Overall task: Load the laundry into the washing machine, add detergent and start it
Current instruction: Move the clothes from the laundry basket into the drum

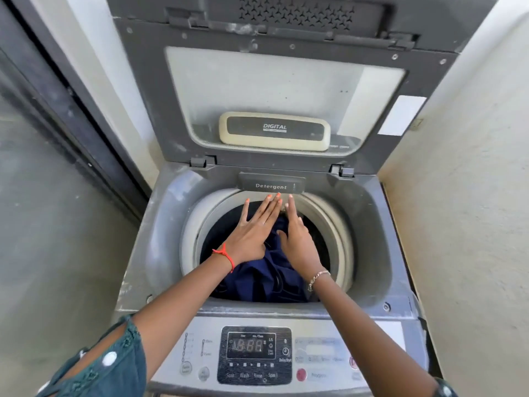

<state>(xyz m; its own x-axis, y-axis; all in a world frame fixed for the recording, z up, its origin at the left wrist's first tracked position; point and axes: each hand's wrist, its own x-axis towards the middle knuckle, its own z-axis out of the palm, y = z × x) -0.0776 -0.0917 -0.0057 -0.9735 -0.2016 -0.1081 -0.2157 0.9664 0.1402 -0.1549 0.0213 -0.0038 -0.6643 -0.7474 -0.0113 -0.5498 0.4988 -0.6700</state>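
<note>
A grey top-loading washing machine (160,239) stands in front of me with its lid (274,90) raised upright. Dark blue laundry (257,279) lies in the round drum. Both my hands reach over the drum toward the closed drawer marked Detergent (270,185) at the back rim. My left hand (253,227) is flat with fingers spread, its fingertips just below the drawer. My right hand (297,242) is beside it, fingers straight, one fingertip near the drawer's lower edge. Neither hand holds anything.
The control panel (254,355) with a digital display and a red button (301,374) faces me at the front edge. A cream wall (472,196) is close on the right. A dark door frame (71,110) and a grey floor are on the left.
</note>
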